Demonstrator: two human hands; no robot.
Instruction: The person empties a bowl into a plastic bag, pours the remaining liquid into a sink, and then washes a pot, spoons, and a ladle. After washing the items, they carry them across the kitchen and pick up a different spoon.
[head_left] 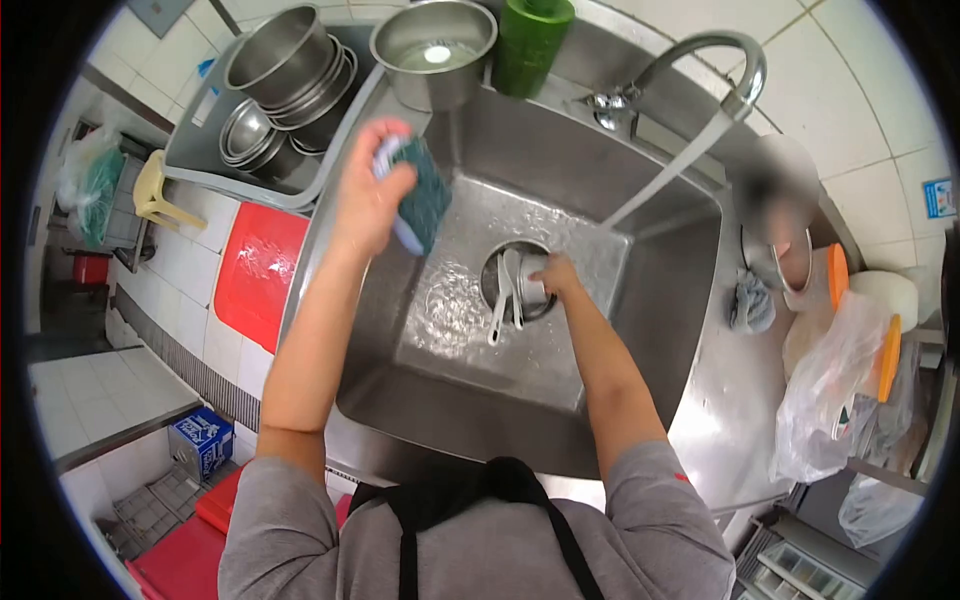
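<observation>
My left hand [368, 195] is raised over the left side of the sink [420, 390], its fingers wrapped round a dark green scouring sponge [428, 205] with a pale side. Down in the basin, my right hand [560, 275] grips the right rim of a small round metal bowl [490, 285]. White spoons [507, 285] stand tilted in the bowl, their ends reaching over its near edge. My right fingertips are partly hidden against a pale piece inside it. Shallow water ripples across the sink floor to the bowl's left.
Water runs from the curved faucet [750, 75] at back right. A metal pot [435, 60] of liquid and a green container [530, 45] stand on the back rim. Stacked pots [285, 65] fill a grey tub [325, 165] at left. Plastic bags [830, 390] lie at right.
</observation>
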